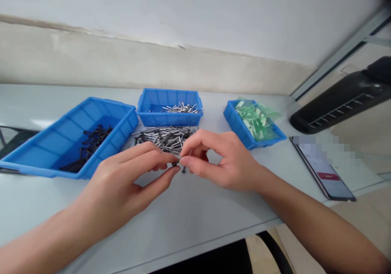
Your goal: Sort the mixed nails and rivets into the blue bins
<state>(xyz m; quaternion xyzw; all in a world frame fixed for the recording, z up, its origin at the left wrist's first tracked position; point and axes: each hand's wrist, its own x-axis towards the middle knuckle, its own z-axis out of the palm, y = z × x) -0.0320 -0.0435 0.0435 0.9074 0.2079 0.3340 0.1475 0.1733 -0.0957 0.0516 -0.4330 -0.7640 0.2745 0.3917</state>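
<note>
My left hand (128, 176) and my right hand (220, 160) meet at their fingertips over the white table (189, 221). Together they pinch a small dark nail (182, 167), its head hanging below my right thumb. Just behind the fingers lies a loose pile of mixed nails (165, 136), silver and dark. A large blue tray (36, 147) at the left holds dark nails (88, 143). A smaller blue bin (152, 101) behind the pile holds silver nails (181, 108).
A third blue bin (235, 121) at the right holds small green plastic bags (256, 119). A phone (324, 172) with a lit screen lies at the right edge. A black lamp head (345, 97) hangs above it. The wall runs close behind the bins.
</note>
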